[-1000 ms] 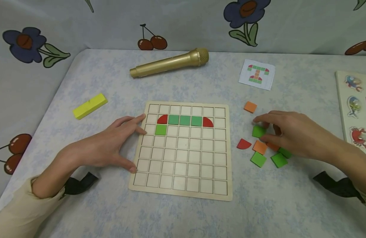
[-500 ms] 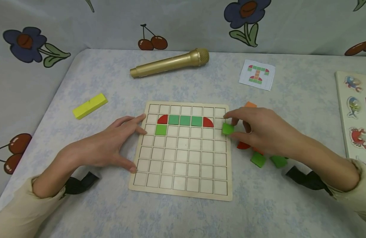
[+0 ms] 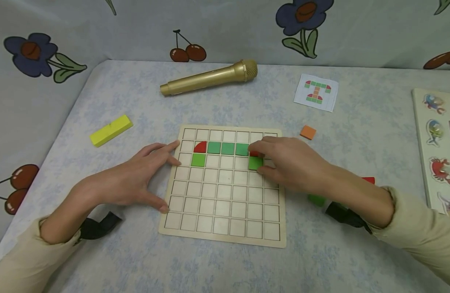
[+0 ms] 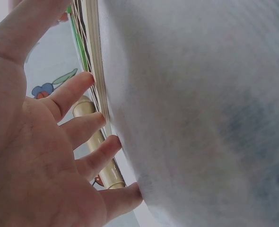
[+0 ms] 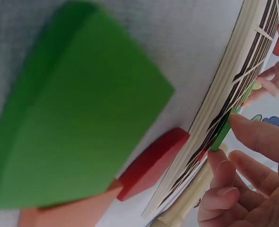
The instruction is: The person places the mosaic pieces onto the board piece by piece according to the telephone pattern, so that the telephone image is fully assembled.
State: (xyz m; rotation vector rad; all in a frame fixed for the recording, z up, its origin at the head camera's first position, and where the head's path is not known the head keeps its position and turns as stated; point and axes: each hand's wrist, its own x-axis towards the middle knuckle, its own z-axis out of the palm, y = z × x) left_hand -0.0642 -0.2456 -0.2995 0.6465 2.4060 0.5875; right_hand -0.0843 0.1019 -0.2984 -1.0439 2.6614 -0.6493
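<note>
- Pinched between the thumb and fingertips of the right hand (image 3: 294, 162), drawn in to its width, is a green square (image 3: 255, 163).
- It lies at those fingertips over the grid board (image 3: 221, 224), third row from the far edge, just nearer than the right red quarter (image 3: 253, 154), which the fingers partly cover; whether it is fully seated cannot be told.
- Left hand (image 3: 135, 179), spread and gripping nothing, touches the board's left edge.
- Second row of the board: three darker green squares (image 3: 227, 148) between the right red quarter and a left red quarter (image 3: 201, 147).
- Right of the board, an orange square (image 3: 308, 132); beyond its far edge, a gold microphone (image 3: 210, 78).
</note>
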